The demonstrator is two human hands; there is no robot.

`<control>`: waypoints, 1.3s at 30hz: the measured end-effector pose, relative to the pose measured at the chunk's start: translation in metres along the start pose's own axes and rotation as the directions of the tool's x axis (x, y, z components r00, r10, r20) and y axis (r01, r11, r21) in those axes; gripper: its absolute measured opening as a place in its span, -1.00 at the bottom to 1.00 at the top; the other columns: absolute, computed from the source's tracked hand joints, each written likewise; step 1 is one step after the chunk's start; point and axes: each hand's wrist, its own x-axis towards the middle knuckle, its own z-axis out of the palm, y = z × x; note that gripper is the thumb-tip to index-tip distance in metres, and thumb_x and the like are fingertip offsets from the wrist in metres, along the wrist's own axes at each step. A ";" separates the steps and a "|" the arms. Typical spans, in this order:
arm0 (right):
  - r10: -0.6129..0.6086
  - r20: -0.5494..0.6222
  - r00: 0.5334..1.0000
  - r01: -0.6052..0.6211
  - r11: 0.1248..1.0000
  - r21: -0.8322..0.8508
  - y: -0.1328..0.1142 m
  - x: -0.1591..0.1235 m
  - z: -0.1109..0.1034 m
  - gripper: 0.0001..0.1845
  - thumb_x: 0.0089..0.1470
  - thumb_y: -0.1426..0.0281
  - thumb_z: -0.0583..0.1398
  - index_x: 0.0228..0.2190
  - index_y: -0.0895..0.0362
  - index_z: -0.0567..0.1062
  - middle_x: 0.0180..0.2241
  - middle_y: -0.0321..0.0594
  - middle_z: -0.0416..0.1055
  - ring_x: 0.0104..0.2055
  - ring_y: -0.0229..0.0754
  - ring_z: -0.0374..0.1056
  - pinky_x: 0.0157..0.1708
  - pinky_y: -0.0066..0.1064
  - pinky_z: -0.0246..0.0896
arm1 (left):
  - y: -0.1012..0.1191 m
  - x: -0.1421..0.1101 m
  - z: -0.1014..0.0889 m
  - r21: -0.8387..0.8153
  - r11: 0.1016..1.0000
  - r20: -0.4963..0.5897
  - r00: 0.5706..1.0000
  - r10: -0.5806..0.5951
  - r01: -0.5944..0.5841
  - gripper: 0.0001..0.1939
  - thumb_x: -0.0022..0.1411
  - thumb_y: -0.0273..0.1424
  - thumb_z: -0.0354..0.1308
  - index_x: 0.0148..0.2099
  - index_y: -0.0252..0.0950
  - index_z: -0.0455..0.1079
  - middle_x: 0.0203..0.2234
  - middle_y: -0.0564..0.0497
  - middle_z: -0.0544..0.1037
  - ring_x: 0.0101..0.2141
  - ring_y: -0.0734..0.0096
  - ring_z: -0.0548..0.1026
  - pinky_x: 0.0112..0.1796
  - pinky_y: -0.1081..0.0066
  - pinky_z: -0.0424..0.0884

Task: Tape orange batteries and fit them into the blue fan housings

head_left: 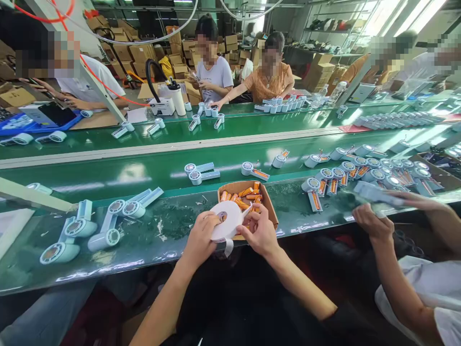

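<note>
My left hand (202, 236) grips a roll of white tape (230, 217) by its left side, with fingers reaching into the core. A short loose end of tape (228, 248) hangs from the bottom of the roll. Close against the roll's right side, my right hand (262, 229) is closed in a pinch, and a small white strip of tape (248, 211) shows at its fingertips. Just behind both hands stands a cardboard box (271, 204) holding several orange cylindrical batteries (248, 192), partly hidden by the roll and my fingers.
Light-blue fan-shaped housings (131, 209) lie on the green bench at left. More housings with orange batteries (326, 175) crowd the right. A conveyor belt (154, 166) runs behind. At right, a co-worker's hands (374, 223) hold a blurred housing. Other people sit across the line.
</note>
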 end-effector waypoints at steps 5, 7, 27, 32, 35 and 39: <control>0.031 0.176 0.984 -0.062 0.982 0.176 0.007 0.003 -0.009 0.06 0.03 -0.05 0.41 0.34 0.08 0.09 -0.36 -0.30 0.56 -0.59 -0.28 0.26 -0.56 -0.44 0.13 | 0.007 -0.011 0.000 0.025 1.000 0.026 1.000 0.007 -0.008 -0.65 0.28 -0.59 0.07 0.09 -0.24 0.29 -0.11 -0.12 0.62 -0.06 0.12 0.49 0.04 0.05 0.39; 0.077 0.207 0.975 -0.131 0.955 0.265 0.011 0.011 -0.024 0.25 -0.10 -0.07 0.47 0.41 0.04 0.02 -0.41 -0.35 0.53 -0.62 -0.30 0.19 -0.61 -0.46 0.07 | 0.006 -0.014 -0.004 0.004 1.000 0.075 0.997 0.014 -0.014 -0.61 0.25 -0.60 0.06 0.11 -0.22 0.29 -0.12 -0.10 0.62 -0.07 0.13 0.49 0.06 0.04 0.37; 0.132 0.101 0.986 -0.099 0.955 -0.280 0.033 0.083 -0.015 -0.76 0.20 0.34 0.32 -0.09 0.08 0.64 -0.05 0.00 0.67 0.07 0.13 0.57 0.14 0.00 0.44 | 0.005 -0.032 -0.014 0.143 0.972 0.021 0.982 -0.189 0.184 -0.51 0.35 -0.40 0.27 0.27 -0.16 0.28 0.00 -0.18 0.41 0.23 -0.13 0.24 0.17 -0.11 0.43; 0.232 0.193 0.953 -0.301 0.782 0.546 0.016 0.062 -0.035 -0.40 0.01 0.03 0.45 0.02 0.05 0.60 -0.01 -0.11 0.67 0.02 0.07 0.61 0.03 -0.06 0.55 | 0.006 -0.034 -0.017 0.178 0.976 0.060 0.989 -0.137 0.125 -0.46 0.23 -0.59 0.23 0.23 -0.19 0.40 -0.03 -0.17 0.50 0.21 -0.14 0.27 0.16 -0.11 0.43; 0.179 0.126 0.976 -0.219 0.792 0.570 0.000 0.049 -0.038 -0.42 -0.10 0.06 0.53 -0.06 0.02 0.62 0.01 -0.12 0.66 0.11 0.07 0.56 0.15 -0.05 0.48 | 0.007 -0.033 -0.017 0.174 0.980 0.085 0.990 -0.110 0.094 -0.44 0.18 -0.64 0.20 0.22 -0.22 0.45 -0.04 -0.18 0.53 0.20 -0.14 0.30 0.16 -0.12 0.42; 0.049 -0.080 0.996 -0.010 0.902 0.431 -0.013 0.042 -0.039 -0.48 0.03 0.09 0.48 -0.03 0.02 0.59 -0.02 -0.09 0.66 0.09 0.06 0.56 0.16 0.00 0.46 | 0.010 -0.031 -0.018 0.155 0.985 0.116 0.988 -0.100 0.082 -0.43 0.19 -0.61 0.20 0.23 -0.19 0.47 -0.06 -0.17 0.53 0.20 -0.14 0.32 0.18 -0.18 0.39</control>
